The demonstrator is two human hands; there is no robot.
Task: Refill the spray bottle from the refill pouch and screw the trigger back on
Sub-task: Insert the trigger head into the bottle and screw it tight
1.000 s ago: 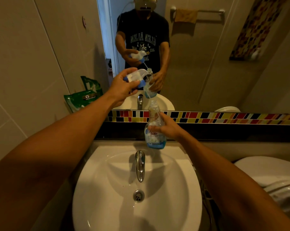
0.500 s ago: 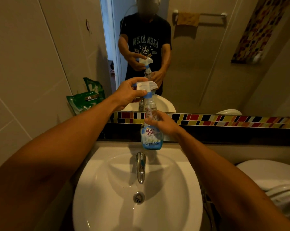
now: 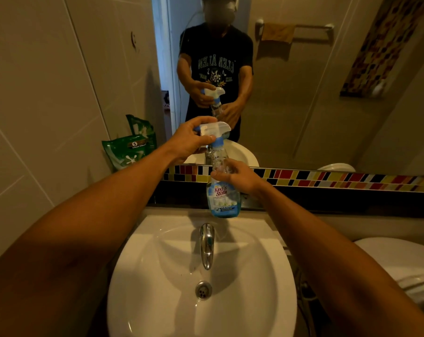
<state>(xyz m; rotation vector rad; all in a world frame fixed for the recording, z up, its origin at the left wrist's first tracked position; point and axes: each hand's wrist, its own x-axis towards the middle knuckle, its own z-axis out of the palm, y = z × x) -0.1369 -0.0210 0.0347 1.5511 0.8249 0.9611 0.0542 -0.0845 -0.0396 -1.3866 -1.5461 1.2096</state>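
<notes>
The clear spray bottle [image 3: 222, 198] with a blue label stands upright on the ledge behind the sink, with a little blue liquid at its bottom. My right hand [image 3: 237, 176] grips its middle. The white and blue trigger head [image 3: 214, 131] sits on the bottle's neck, and my left hand [image 3: 190, 139] is closed around its top from the left. The green refill pouch [image 3: 129, 152] leans against the tiled wall at the left, apart from both hands.
A white sink [image 3: 267, 276] with a chrome tap [image 3: 207, 244] lies right below the bottle. A mirror [image 3: 303, 93] above a coloured tile strip reflects a person. A white toilet [image 3: 400, 261] is at the lower right. The tiled wall closes the left side.
My left hand has brought the trigger head down from above onto the bottle's neck. My right hand has kept hold of the bottle, which stayed on the ledge.
</notes>
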